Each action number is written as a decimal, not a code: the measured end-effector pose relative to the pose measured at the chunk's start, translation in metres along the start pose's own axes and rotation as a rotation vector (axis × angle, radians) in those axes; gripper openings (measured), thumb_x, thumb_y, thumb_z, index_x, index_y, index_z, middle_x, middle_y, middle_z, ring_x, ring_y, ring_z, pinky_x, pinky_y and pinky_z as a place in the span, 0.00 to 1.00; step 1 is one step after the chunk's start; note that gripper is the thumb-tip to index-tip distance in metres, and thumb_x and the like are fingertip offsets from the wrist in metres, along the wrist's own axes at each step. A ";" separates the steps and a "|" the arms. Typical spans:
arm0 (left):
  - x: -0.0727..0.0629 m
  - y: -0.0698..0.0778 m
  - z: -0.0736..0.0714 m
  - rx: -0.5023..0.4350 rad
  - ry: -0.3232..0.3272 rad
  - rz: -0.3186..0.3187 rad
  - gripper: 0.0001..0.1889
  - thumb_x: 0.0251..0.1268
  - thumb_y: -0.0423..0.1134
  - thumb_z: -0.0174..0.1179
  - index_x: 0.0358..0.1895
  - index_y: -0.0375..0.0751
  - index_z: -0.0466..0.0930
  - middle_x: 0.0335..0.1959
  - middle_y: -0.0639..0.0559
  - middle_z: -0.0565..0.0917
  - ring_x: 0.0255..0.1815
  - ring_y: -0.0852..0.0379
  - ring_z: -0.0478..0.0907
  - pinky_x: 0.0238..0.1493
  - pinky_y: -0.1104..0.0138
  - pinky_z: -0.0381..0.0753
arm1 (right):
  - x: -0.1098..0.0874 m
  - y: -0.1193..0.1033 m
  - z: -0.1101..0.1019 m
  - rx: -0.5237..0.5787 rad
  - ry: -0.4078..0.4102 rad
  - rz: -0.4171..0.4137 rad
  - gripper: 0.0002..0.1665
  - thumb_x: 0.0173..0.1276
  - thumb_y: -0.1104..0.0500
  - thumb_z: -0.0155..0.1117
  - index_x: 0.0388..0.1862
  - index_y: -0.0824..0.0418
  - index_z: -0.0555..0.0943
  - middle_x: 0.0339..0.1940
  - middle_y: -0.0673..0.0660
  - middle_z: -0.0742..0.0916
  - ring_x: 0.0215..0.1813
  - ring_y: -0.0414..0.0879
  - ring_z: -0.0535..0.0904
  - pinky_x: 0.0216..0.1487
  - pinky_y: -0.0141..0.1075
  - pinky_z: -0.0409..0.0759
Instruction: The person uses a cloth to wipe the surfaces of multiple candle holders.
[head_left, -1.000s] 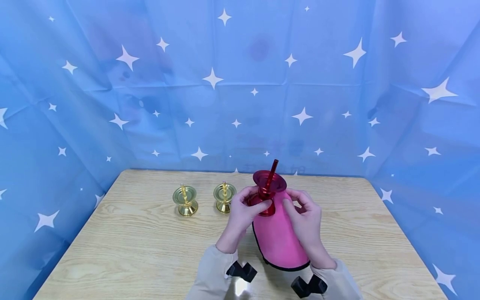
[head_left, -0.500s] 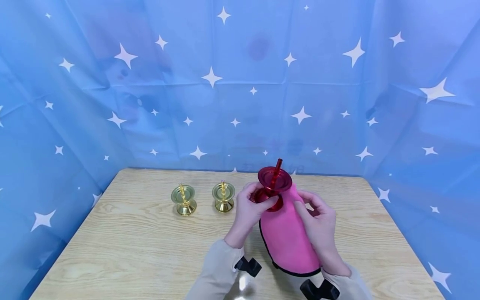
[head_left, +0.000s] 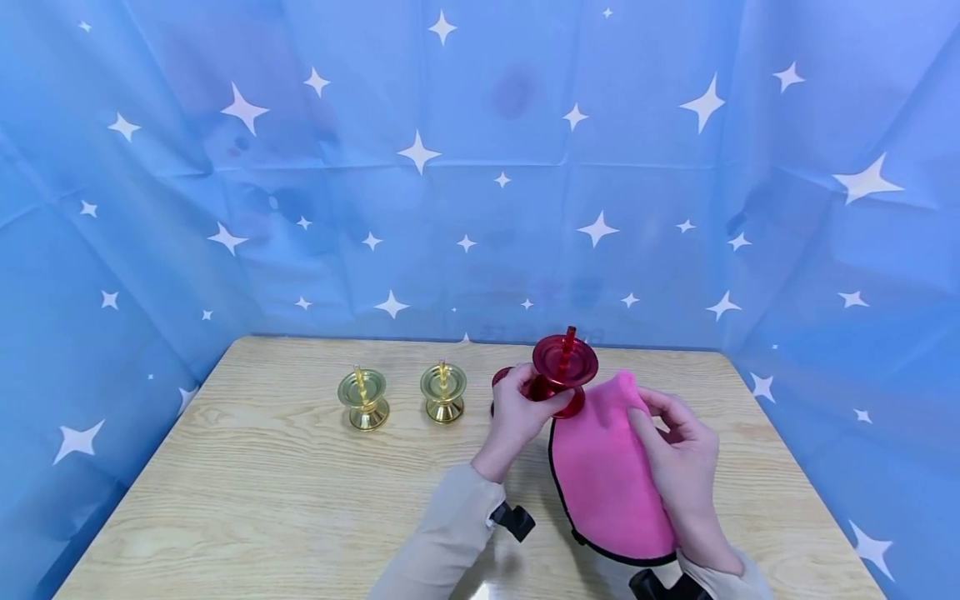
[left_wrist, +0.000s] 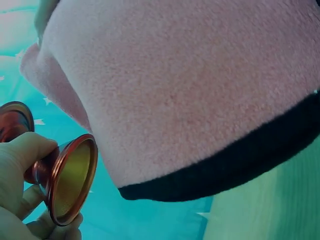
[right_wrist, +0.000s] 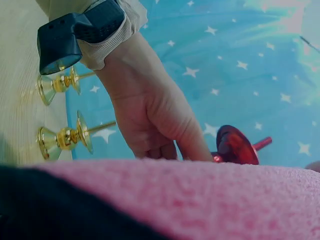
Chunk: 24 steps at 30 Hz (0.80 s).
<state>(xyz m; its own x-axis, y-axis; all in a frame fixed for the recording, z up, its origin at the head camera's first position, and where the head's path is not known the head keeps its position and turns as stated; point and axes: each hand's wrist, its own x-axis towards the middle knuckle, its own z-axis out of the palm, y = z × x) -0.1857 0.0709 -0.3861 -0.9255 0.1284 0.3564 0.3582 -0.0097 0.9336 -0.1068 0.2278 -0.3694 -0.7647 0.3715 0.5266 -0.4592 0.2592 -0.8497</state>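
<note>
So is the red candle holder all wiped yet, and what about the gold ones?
Not finished. The left hand holds the red candle holder up beside the pink cloth, which the right hand grips. The two gold candle holders stand untouched on the table, perhaps waiting.

Red candle holder (head_left: 561, 377): it was leaning left over the top of the cloth; now it stands more upright and has moved right and a little away from the cloth.
Left hand (head_left: 521, 412): it has moved right together with the red candle holder, fingers still curled around the stem.
Pink cloth (head_left: 607, 475): it has shifted to the right and its top is no longer behind the holder; the top now stands free beside it.
Right hand (head_left: 678, 454): it has moved right and lower, keeping its grip on the cloth's upper edge.
</note>
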 end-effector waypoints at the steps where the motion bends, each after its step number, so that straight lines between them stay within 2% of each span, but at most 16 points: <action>1: 0.001 -0.007 0.003 0.007 0.002 0.000 0.14 0.48 0.30 0.70 0.41 0.36 0.83 0.40 0.46 0.83 0.45 0.52 0.77 0.45 0.61 0.78 | 0.000 0.001 -0.002 -0.011 -0.001 -0.005 0.11 0.59 0.74 0.62 0.42 0.76 0.81 0.29 0.49 0.83 0.24 0.35 0.76 0.19 0.23 0.71; 5: 0.007 -0.035 0.015 0.049 0.016 0.026 0.15 0.47 0.35 0.72 0.41 0.44 0.84 0.38 0.54 0.83 0.42 0.60 0.76 0.43 0.68 0.76 | 0.000 0.004 -0.008 -0.050 0.017 0.010 0.11 0.59 0.74 0.62 0.42 0.76 0.80 0.28 0.49 0.82 0.26 0.35 0.76 0.19 0.22 0.71; 10: 0.007 -0.041 0.024 0.076 0.015 0.055 0.15 0.47 0.37 0.72 0.41 0.45 0.84 0.38 0.55 0.83 0.42 0.62 0.75 0.46 0.67 0.75 | -0.001 0.006 -0.015 -0.091 0.042 0.025 0.11 0.59 0.74 0.62 0.42 0.76 0.80 0.28 0.49 0.82 0.25 0.34 0.76 0.19 0.22 0.71; 16: 0.007 -0.050 0.037 0.118 0.035 0.074 0.16 0.47 0.39 0.72 0.42 0.47 0.84 0.40 0.57 0.82 0.45 0.62 0.75 0.48 0.66 0.75 | -0.002 0.006 -0.021 -0.088 0.076 0.052 0.11 0.58 0.74 0.62 0.41 0.75 0.81 0.27 0.49 0.83 0.26 0.35 0.76 0.20 0.22 0.72; 24: 0.008 -0.066 0.050 0.197 0.074 0.134 0.14 0.47 0.41 0.73 0.39 0.44 0.85 0.39 0.54 0.79 0.43 0.59 0.75 0.44 0.68 0.76 | -0.004 0.008 -0.026 -0.102 0.099 0.080 0.11 0.58 0.74 0.62 0.41 0.75 0.81 0.26 0.49 0.83 0.27 0.35 0.76 0.20 0.21 0.72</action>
<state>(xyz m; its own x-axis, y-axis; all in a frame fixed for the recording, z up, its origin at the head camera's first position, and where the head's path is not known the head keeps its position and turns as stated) -0.2108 0.1222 -0.4465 -0.8722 0.0656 0.4848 0.4885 0.1725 0.8554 -0.0955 0.2516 -0.3771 -0.7460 0.4797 0.4619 -0.3465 0.3127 -0.8844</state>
